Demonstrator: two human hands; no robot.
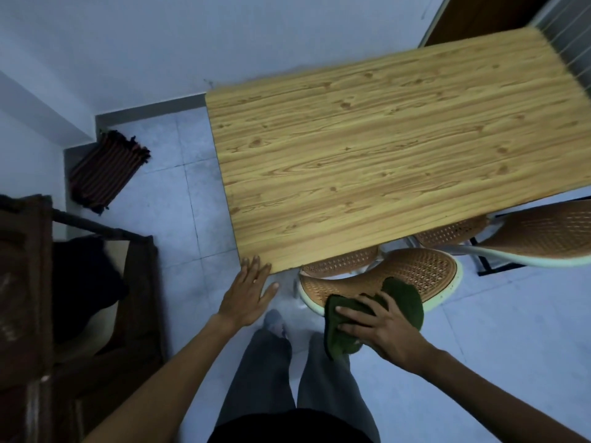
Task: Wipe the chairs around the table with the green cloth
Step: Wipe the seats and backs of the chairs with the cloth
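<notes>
A wooden table fills the upper right. Pushed under its near edge is a chair with a brown woven back and pale rim; its seat shows partly under the table. The green cloth lies draped over the top of this chair back. My right hand presses flat on the cloth, fingers spread over it. My left hand is open, fingers apart, its fingertips resting at the table's near left corner. A second woven chair stands to the right.
A striped dark mat lies on the tiled floor by the wall corner. Dark brown furniture stands at the left. My legs are below, close to the chair. A doorway is at the top right.
</notes>
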